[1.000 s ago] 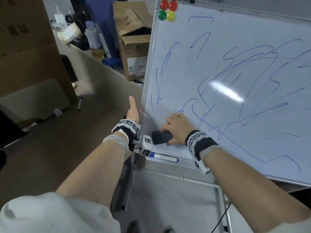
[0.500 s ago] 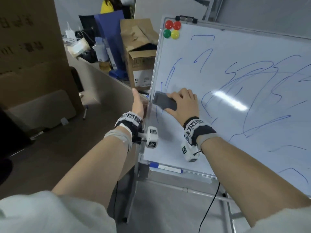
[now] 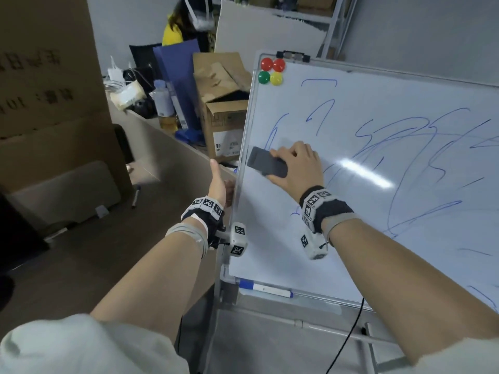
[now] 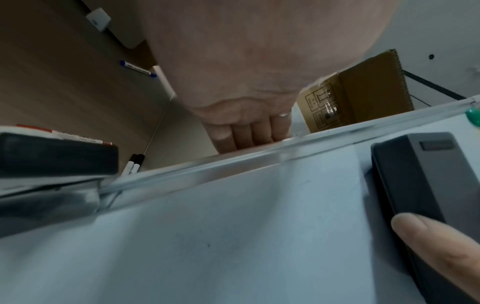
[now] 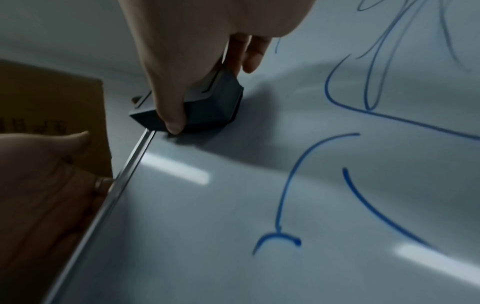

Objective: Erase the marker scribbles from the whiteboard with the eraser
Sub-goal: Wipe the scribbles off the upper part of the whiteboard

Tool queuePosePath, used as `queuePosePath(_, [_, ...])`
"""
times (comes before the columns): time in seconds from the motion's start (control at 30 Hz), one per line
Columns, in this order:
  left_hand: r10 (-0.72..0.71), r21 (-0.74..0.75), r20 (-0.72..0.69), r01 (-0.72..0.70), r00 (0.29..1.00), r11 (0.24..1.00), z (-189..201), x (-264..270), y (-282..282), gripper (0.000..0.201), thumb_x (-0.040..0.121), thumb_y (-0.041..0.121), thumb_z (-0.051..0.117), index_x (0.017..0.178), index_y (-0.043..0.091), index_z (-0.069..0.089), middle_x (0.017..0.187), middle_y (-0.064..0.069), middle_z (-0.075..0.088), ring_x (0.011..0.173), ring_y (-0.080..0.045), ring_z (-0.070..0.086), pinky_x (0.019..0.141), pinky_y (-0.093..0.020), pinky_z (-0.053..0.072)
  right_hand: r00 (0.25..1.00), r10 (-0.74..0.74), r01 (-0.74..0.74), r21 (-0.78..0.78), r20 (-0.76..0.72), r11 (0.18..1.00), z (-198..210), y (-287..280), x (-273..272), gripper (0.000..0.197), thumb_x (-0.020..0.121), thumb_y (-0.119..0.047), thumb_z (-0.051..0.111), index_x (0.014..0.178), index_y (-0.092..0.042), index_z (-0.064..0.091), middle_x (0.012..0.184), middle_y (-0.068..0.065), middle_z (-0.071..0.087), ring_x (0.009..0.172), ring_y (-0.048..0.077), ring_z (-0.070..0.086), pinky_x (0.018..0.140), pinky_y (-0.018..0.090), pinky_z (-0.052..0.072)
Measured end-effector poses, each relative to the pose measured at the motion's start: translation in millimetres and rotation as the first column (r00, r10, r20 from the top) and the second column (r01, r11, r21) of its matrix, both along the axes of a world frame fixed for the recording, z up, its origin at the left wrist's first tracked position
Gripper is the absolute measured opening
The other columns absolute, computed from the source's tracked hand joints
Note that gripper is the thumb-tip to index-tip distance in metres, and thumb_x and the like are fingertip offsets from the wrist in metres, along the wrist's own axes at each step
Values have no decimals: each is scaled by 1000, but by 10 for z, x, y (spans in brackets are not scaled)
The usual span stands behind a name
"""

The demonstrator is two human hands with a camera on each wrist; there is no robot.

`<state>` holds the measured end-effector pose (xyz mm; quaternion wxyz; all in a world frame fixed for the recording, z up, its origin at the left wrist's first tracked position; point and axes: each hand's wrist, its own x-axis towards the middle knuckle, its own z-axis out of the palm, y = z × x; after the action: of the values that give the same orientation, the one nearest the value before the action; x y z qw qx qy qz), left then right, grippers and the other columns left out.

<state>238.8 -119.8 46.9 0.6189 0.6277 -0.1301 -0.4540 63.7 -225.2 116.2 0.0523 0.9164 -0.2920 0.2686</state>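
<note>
A whiteboard [image 3: 364, 238] on a metal stand is covered with blue marker scribbles [image 3: 405, 147]. My right hand [image 3: 294, 166] grips a dark grey eraser [image 3: 266, 161] and presses it flat on the board near its left edge, about mid-height. In the right wrist view the eraser [image 5: 207, 102] sits right at the frame, held between thumb and fingers. My left hand [image 3: 218, 184] holds the board's left frame edge, thumb pointing up, fingers curled behind it. In the left wrist view those fingers [image 4: 249, 135] wrap the frame, with the eraser [image 4: 426, 185] to the right.
Four coloured magnets [image 3: 270, 71] sit at the board's top left corner. A blue-capped marker [image 3: 266, 288] lies on the tray below. Cardboard boxes [image 3: 221, 109], a bottle and clutter stand behind the board on the left. A black cable [image 3: 348, 338] hangs under the tray.
My right hand has slid the eraser up the board's left side from near the tray to mid-height, leaving the lower left area wiped. The left hand keeps its hold on the frame.
</note>
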Motion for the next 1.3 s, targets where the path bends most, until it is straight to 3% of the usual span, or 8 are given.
queuePosePath(0.13, [23,37,-32,-22,999,999,-124,16,-14,102,53,102,9,70,16,62,72,-7,59,58,-20,52,54,-24,41,959,233,-217,111,-162,970,-428,246,6,51,65,-41,81,110,-26,64,94,5,44,86,25,44,78,38,42])
queuePosePath(0.27, [0,37,-86,4,996,999,5,-20,7,115,63,99,13,95,4,70,104,-19,73,94,-28,69,82,-34,51,894,365,-354,91,-260,931,-599,327,9,50,60,-37,85,103,-23,66,88,8,49,80,28,49,72,37,43])
queuePosePath(0.5, [29,-106,-33,-33,999,994,630,-150,-125,102,76,90,11,102,12,72,104,-20,73,99,-36,69,97,-43,51,998,-22,22,-10,64,1000,364,-56,90,54,79,-52,71,126,-29,59,108,3,53,101,25,47,85,39,43])
queuePosePath(0.67, [-2,-89,-38,-2,999,996,967,-114,-269,127,52,103,16,126,11,63,121,-16,68,110,-34,64,109,-48,39,988,-97,101,-30,121,994,516,-106,86,51,78,-47,74,123,-28,59,109,4,52,102,27,47,85,39,41])
queuePosePath(0.9, [58,-116,30,-54,998,992,446,218,-483,136,45,106,21,139,13,51,127,-14,65,113,-26,62,108,-40,39,959,130,-151,-63,-252,987,266,54,224,46,78,-55,69,116,-32,59,103,3,50,99,25,49,81,36,39])
queuePosePath(0.97, [53,-146,29,-48,998,988,752,22,-252,118,68,96,13,121,3,64,111,-14,71,96,-26,66,95,-35,46,994,-6,-6,-114,-106,994,473,-65,181,48,78,-56,68,118,-31,56,103,4,51,96,25,49,81,37,42])
queuePosePath(1.1, [-7,-143,21,10,1000,990,831,-91,-149,120,71,93,7,129,4,61,127,-17,65,118,-35,60,109,-45,42,939,-233,241,-3,252,970,667,-220,117,49,75,-48,72,116,-27,55,104,7,50,96,28,49,79,38,43])
queuePosePath(1.3, [48,-54,22,-47,999,997,599,203,-495,149,37,109,14,138,5,51,142,-21,52,125,-41,54,112,-49,35,996,10,-17,-87,-89,996,492,22,276,49,78,-59,67,117,-30,56,101,2,49,94,23,49,76,34,41])
